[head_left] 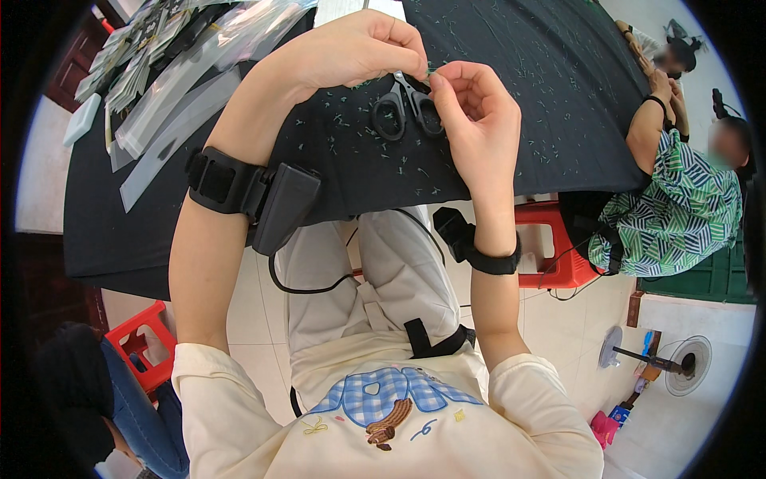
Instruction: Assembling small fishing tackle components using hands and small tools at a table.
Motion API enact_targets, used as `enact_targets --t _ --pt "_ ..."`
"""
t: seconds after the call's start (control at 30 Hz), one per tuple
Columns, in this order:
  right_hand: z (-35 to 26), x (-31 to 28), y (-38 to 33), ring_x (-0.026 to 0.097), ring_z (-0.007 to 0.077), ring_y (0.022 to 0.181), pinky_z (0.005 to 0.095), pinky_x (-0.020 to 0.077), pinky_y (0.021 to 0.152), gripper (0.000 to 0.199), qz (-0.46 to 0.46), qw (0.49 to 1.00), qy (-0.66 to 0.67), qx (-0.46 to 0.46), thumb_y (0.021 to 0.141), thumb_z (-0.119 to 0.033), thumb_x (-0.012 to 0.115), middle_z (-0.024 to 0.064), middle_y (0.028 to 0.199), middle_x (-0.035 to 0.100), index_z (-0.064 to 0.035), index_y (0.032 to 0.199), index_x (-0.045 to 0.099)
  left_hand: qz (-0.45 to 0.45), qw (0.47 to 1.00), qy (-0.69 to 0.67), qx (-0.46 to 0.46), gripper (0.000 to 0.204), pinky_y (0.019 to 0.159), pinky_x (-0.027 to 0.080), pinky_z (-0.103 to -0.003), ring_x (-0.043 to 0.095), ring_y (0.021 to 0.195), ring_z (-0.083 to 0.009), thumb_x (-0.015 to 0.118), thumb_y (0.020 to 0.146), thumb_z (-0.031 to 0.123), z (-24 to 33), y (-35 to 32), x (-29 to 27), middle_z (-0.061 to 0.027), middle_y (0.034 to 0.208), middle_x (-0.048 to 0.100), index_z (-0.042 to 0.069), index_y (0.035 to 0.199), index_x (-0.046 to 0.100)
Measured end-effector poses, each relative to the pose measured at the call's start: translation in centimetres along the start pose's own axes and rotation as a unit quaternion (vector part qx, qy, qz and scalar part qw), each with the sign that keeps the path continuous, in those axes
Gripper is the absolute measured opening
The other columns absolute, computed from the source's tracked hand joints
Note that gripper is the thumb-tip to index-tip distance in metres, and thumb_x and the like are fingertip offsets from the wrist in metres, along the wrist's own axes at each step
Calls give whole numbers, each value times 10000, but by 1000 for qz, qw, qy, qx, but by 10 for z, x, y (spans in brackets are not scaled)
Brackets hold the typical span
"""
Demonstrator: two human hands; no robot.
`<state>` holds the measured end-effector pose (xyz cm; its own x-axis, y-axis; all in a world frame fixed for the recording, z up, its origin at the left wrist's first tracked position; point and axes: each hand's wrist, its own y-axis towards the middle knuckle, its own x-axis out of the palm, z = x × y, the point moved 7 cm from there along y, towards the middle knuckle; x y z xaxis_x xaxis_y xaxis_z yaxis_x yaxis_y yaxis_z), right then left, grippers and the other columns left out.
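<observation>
Both hands are meeting over the black cloth (511,72), the left hand (351,52) and right hand (471,112) pinching a tiny green piece (429,74) between fingertips, directly above the black scissors (407,108) lying handles-toward-body.

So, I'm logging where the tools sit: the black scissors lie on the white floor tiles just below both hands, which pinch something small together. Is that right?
Not quite. The scissors lie on the black tablecloth, not on the floor tiles. The rest holds: they sit just below the left hand and right hand, which pinch something small together. The head view shows it.
</observation>
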<state>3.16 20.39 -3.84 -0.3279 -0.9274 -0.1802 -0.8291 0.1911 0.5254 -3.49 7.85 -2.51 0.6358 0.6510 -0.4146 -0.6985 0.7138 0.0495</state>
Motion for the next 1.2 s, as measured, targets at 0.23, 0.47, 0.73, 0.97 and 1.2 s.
enact_targets --t 0.23,0.47,0.73,0.97,1.2 --pt "0 0 0 534 42 551 190 422 507 90 1 1000 -3 2 795 -74 641 27 679 634 0 840 615 4 1000 11 -8 139 397 229 -162 328 430 15 607 850 209 0 -1 -1 87 541 433 73 836 632" --pt "-2 0 0 533 43 551 190 422 508 87 0 1000 -5 -3 792 -70 639 28 677 633 3 834 616 3 1000 24 9 141 396 219 -165 321 435 16 607 849 213 2 -1 1 89 554 442 73 843 627" --pt "-4 1 0 532 39 556 185 421 511 81 -9 1000 -17 1 792 -55 634 24 680 631 9 841 622 -1 1000 24 6 131 396 220 -165 321 436 16 610 845 206 2 -1 2 87 559 452 77 842 628" --pt "-4 1 -1 528 37 557 184 422 515 76 -11 1000 -12 0 789 -49 632 18 675 625 10 836 630 -6 999 33 12 132 396 228 -168 328 438 10 609 844 209 3 -1 2 84 562 457 80 838 632" --pt "-6 2 -1 523 42 555 186 423 518 81 -22 1000 -23 -2 779 -62 635 10 659 608 8 819 625 -9 998 63 18 130 398 233 -171 353 459 11 603 828 216 3 0 3 76 615 513 90 826 633"
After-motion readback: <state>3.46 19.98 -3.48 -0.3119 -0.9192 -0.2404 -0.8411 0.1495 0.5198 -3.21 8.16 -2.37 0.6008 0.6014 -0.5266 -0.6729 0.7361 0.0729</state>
